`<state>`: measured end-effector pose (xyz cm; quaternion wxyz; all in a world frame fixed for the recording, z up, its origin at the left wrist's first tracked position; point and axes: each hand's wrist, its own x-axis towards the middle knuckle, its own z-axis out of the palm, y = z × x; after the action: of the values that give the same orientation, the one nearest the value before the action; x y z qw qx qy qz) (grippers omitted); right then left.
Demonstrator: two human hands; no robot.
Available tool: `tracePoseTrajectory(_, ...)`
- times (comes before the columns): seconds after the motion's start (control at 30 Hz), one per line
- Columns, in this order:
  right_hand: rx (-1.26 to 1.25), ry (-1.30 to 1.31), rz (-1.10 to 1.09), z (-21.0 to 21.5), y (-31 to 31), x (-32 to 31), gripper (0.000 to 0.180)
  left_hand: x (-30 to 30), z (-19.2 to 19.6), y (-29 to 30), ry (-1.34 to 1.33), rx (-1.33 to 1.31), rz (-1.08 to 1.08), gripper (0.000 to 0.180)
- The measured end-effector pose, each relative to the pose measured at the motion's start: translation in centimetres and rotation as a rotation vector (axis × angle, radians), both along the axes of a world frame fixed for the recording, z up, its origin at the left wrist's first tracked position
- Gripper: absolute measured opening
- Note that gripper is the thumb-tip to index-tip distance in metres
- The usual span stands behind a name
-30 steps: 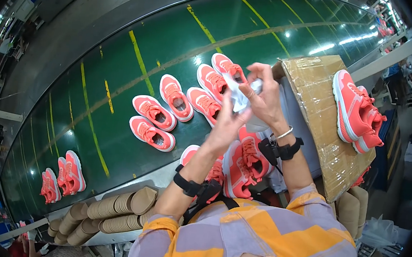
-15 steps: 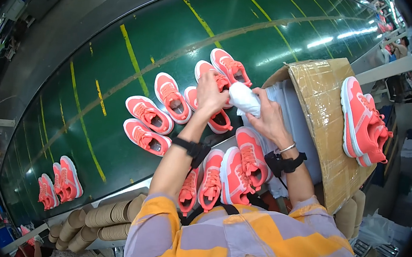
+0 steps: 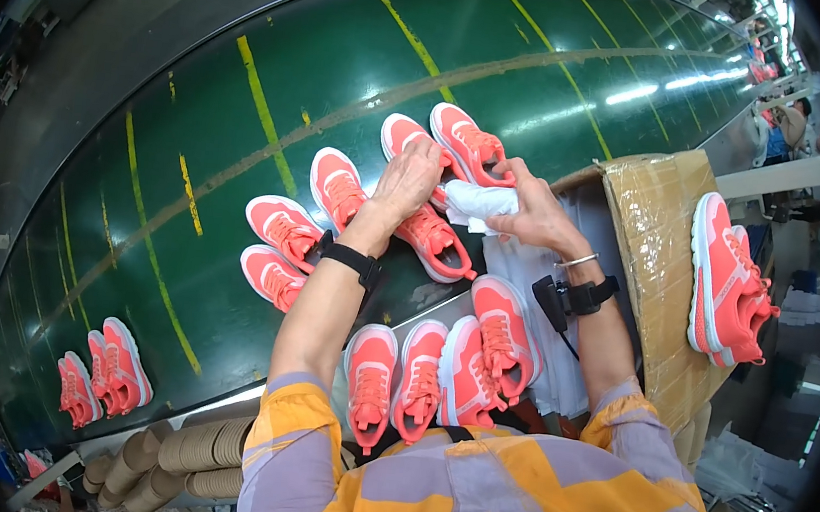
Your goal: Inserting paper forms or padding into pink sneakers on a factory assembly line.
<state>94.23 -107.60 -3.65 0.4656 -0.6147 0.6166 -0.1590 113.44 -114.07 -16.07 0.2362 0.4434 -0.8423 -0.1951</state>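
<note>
My left hand (image 3: 410, 181) is closed over a coral running shoe (image 3: 401, 133) with a white sole, near its opening. Close beside it, my right hand (image 3: 538, 211) has its fingers curled on a crumpled wad of white tissue paper (image 3: 481, 201). The wad lies at the heels of that shoe and a second coral shoe (image 3: 462, 140); how far it goes into either is hidden. Just below my left hand lies another coral shoe (image 3: 436, 244). Flat white paper sheets (image 3: 558, 367) spread under my right wrist.
A green conveyor belt (image 3: 235, 208) carries more coral shoes (image 3: 279, 222). Several shoes (image 3: 372, 382) stand along its near edge. At right, a taped cardboard box (image 3: 656, 242) has a pair of shoes (image 3: 722, 279) against it. Stacked brown cardboard forms (image 3: 200, 449) lie at lower left.
The white wad has come down from between my hands to the shoes' heels. My left hand now rests on the shoe, and the shoe below my left hand has shifted nearer.
</note>
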Motion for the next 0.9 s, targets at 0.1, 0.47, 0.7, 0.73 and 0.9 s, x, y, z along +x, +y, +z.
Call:
tracePoseTrajectory(0.1,-0.186,0.185,0.107,-2.5,-1.4,-1.0,0.064,-0.3,-0.1,-0.6,-0.018,-0.069,-0.044,0.023)
tracePoseTrajectory(0.47,-0.552,0.593,0.389,-9.4,-5.7,3.6,0.080,0.9,0.0,-0.8,0.058,-0.037,-0.017,0.017)
tracePoseTrajectory(0.7,-0.493,0.528,0.367,-12.6,-5.9,2.5,0.084,0.1,0.2,-1.2,0.175,0.028,0.082,0.015)
tracePoseTrajectory(0.73,-0.542,0.389,0.428,-13.1,-5.4,1.9,0.084,0.0,0.1,-1.2,0.176,0.032,0.073,0.015)
tracePoseTrajectory(0.9,-0.380,0.420,0.394,-12.2,-7.8,1.6,0.057,-1.0,-0.1,-2.2,0.142,0.044,0.036,0.011)
